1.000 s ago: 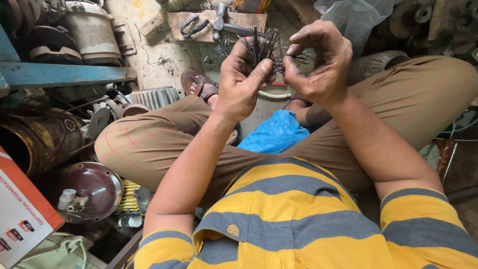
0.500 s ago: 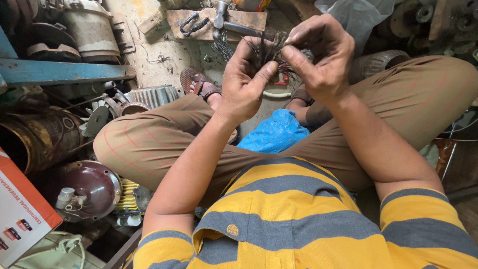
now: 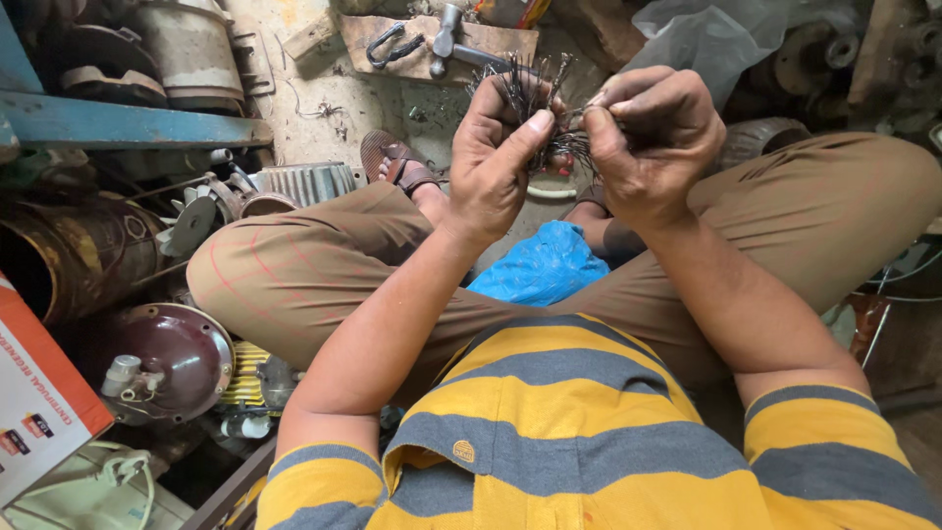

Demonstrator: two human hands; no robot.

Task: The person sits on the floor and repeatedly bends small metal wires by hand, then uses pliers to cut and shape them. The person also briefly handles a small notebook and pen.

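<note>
I sit with knees apart in brown trousers and a yellow and grey striped shirt. My left hand (image 3: 500,157) grips a bundle of thin dark wire strands (image 3: 535,93) whose ends fan upward above my fingers. My right hand (image 3: 653,137) pinches the same strands from the right, thumb and forefinger closed on them. Both hands are raised in front of me, touching each other at the bundle. A blue plastic bag (image 3: 545,270) lies between my legs below the hands.
A hammer (image 3: 451,39) and a metal shackle (image 3: 388,44) rest on a board at the top. A finned motor casing (image 3: 299,182), a maroon motor cover (image 3: 172,358), a rusty cylinder (image 3: 69,255) and an orange and white box (image 3: 39,393) crowd the left. A clear plastic sheet (image 3: 716,39) lies top right.
My hands have drawn closer together on the wire bundle and shifted slightly; my right fingers have closed tighter over the strands.
</note>
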